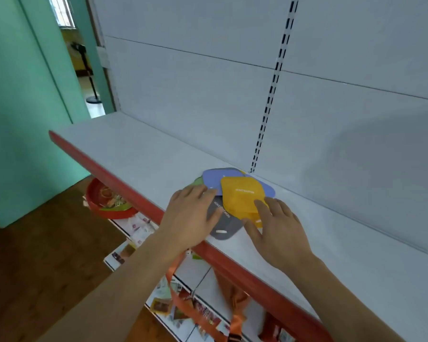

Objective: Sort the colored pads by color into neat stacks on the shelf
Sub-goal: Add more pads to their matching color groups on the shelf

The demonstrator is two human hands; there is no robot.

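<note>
A loose pile of coloured pads lies on the white shelf [139, 154] near its red front edge. A yellow pad [241, 196] is on top, over a blue pad [218, 178]. A grey pad [224, 224] sticks out toward me, and a green pad [198, 180] peeks out at the left. My left hand [192, 215] rests flat on the pile's left side, over the grey pad. My right hand [277, 228] touches the yellow pad's near right corner with spread fingers. Neither hand grips a pad.
The shelf's red front edge [104, 176] runs diagonally. A slotted upright [272, 90] stands in the white back panel behind the pile. Below sit a red bowl [104, 203] with scraps, packets on a lower shelf [173, 307], and an orange strap [183, 309]. A green wall is at left.
</note>
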